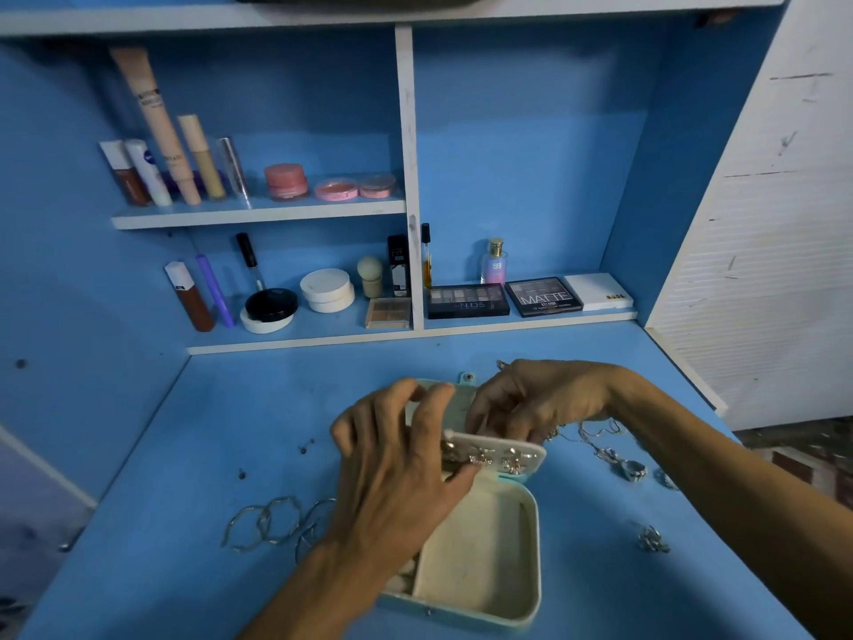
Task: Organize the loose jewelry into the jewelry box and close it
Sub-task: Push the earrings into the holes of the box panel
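gripping the jewelry box [535, 547] flap [503, 455]: left hand [397, 459] near, right hand [531, 399] far; rings [632, 468] lie right, closer to right hand.

Light: dim, bluish
Shadow: desk [184, 455] darkens below the jewelry box [480, 556]
Blur: jewelry [627, 468] right of the box smeared, perhaps motion
Edges: shelf [415, 337] above it bows

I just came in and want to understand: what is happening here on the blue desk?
A person is sorting jewelry on the blue desk. The left hand holds the cream earring panel of the open pale teal jewelry box; several earrings sit on it. The right hand works behind that panel; what it holds is hidden. Left of the box lie silver wavy bangles, right of it silver chains and rings, all loose.
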`<state>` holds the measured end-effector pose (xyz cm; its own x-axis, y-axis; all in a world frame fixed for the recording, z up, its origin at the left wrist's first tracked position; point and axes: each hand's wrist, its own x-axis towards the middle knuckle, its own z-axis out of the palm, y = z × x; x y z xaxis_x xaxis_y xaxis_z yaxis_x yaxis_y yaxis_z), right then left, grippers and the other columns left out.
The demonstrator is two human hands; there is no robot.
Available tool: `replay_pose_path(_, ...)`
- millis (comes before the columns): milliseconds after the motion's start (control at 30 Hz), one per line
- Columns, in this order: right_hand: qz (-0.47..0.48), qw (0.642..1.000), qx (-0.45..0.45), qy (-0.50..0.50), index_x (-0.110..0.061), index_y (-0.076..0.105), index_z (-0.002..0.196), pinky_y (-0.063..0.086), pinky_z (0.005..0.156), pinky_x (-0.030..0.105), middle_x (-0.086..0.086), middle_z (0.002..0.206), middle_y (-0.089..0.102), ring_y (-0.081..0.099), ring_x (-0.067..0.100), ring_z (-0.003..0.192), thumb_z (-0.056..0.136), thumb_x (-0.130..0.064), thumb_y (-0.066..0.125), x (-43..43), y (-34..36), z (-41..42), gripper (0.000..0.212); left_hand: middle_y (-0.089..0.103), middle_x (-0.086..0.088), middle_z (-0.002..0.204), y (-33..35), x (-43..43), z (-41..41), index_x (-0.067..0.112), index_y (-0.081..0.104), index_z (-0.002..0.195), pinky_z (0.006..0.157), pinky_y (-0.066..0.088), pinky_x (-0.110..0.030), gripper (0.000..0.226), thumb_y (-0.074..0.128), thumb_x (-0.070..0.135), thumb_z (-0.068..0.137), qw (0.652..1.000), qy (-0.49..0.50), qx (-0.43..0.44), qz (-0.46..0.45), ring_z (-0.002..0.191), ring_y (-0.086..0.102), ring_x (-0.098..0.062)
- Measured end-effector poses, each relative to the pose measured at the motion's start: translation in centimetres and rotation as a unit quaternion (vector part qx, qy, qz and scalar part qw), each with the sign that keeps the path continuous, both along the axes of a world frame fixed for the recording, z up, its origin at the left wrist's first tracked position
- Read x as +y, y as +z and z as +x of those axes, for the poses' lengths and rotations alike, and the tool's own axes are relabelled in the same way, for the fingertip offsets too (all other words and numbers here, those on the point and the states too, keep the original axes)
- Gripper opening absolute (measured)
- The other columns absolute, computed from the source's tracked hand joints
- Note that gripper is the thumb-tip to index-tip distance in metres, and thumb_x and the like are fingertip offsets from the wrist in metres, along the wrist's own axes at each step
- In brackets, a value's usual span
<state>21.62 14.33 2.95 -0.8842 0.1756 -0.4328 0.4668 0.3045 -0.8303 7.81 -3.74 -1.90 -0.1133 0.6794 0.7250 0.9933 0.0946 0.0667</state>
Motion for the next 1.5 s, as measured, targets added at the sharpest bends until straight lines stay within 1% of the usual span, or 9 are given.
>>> replay_pose_path(167,-0.02,0.99,0.075,-0.117,0.0,0.067,0.109,0.054,0.064,0.022,0.0,0.089,0.074,0.065,0.015,0.076,0.101,-0.007,0.055,0.8,0.8,1.2,0.016,0.04,-0.005,0.124,0.9,1.2,-1.0,0.02,0.044,0.133,0.091,0.027,-0.041,0.107,0.087,0.065,0.046,0.998,-0.012,-0.039,-0.053,0.109,0.043,-0.027)
replay_pose_path(300,-0.011,0.979,0.107,-0.17,-0.002,0.071,0.106,0.053,0.071,0.022,0.002,0.089,0.074,0.067,0.012,0.079,0.101,-0.019,0.057,1.4,1.4,1.8,0.023,0.041,-0.002,0.128,1.1,2.2,-1.8,0.022,0.039,0.139,0.097,0.024,-0.041,0.11,0.079,0.072,0.05,0.993,-0.013,-0.055,-0.102,0.114,0.04,-0.024)
replay_pose_path(433,-0.013,0.974,0.13,-0.186,0.003,0.07,0.105,0.051,0.063,0.015,0.003,0.083,0.074,0.066,0.008,0.072,0.101,-0.019,0.056,1.2,1.2,2.1,0.026,0.043,0.0,0.13,1.3,3.0,-2.3,0.024,0.034,0.143,0.099,0.021,-0.04,0.109,0.059,0.08,0.054,0.986,-0.025,-0.077,-0.143,0.118,0.037,-0.021)
replay_pose_path(600,0.015,0.961,0.177,-0.211,0.001,0.07,0.101,0.05,0.061,0.014,0.01,0.082,0.07,0.065,0.007,0.067,0.103,-0.02,0.053,1.5,0.7,2.0,0.028,0.045,0.0,0.139,1.1,3.7,-2.9,0.026,0.024,0.147,0.102,0.018,-0.037,0.112,0.057,0.082,0.055,0.977,-0.051,-0.097,-0.185,0.124,0.031,-0.017)
replay_pose_path(700,0.064,0.955,0.181,-0.226,-0.001,0.072,0.099,0.053,0.069,0.02,0.014,0.089,0.073,0.067,0.013,0.077,0.101,-0.024,0.057,2.1,-0.3,1.9,0.027,0.043,0.001,0.143,0.7,4.1,-3.3,0.026,0.023,0.15,0.106,0.015,-0.035,0.117,0.055,0.084,0.054,0.973,-0.059,-0.113,-0.195,0.129,0.028,-0.015)
replay_pose_path(933,0.261,0.933,0.1,-0.227,-0.03,0.075,0.09,0.053,0.078,0.021,-0.018,0.084,0.074,0.066,-0.003,0.08,0.098,-0.022,0.062,2.4,-2.7,1.6,0.018,0.04,0.01,0.139,0.1,4.1,-3.7,0.03,0.026,0.151,0.107,0.012,-0.033,0.113,0.044,0.088,0.056,0.966,-0.065,-0.119,-0.22,0.129,0.024,-0.01)
replay_pose_path(1100,0.295,0.928,0.087,-0.209,-0.036,0.07,0.086,0.046,0.067,0.01,-0.023,0.081,0.067,0.061,-0.008,0.075,0.098,-0.024,0.062,1.9,-2.9,1.5,0.019,0.041,0.01,0.14,-0.4,4.1,-3.9,0.03,0.03,0.149,0.111,0.014,-0.036,0.108,0.041,0.089,0.059,0.965,-0.067,-0.117,-0.224,0.131,0.024,-0.01)
replay_pose_path(1333,0.336,0.919,0.054,-0.197,-0.029,0.073,0.093,0.046,0.063,0.009,-0.013,0.093,0.072,0.065,0.002,0.083,0.098,-0.022,0.058,1.8,-3.1,1.3,0.017,0.05,0.011,0.131,-0.7,3.0,-4.3,0.028,0.05,0.138,0.106,0.025,-0.031,0.073,0.038,0.076,0.083,0.961,-0.098,-0.165,-0.199,0.126,0.038,-0.01)
replay_pose_path(1500,0.414,0.883,0.102,-0.196,-0.023,0.075,0.096,0.049,0.07,0.011,-0.013,0.089,0.07,0.061,0.001,0.074,0.094,-0.013,0.058,0.2,-2.5,-1.1,0.019,0.059,0.014,0.115,-1.0,-0.2,-7.6,0.025,0.062,0.122,0.095,0.048,-0.032,0.04,0.047,0.052,0.097,0.962,-0.068,-0.236,-0.117,0.111,0.054,-0.008)
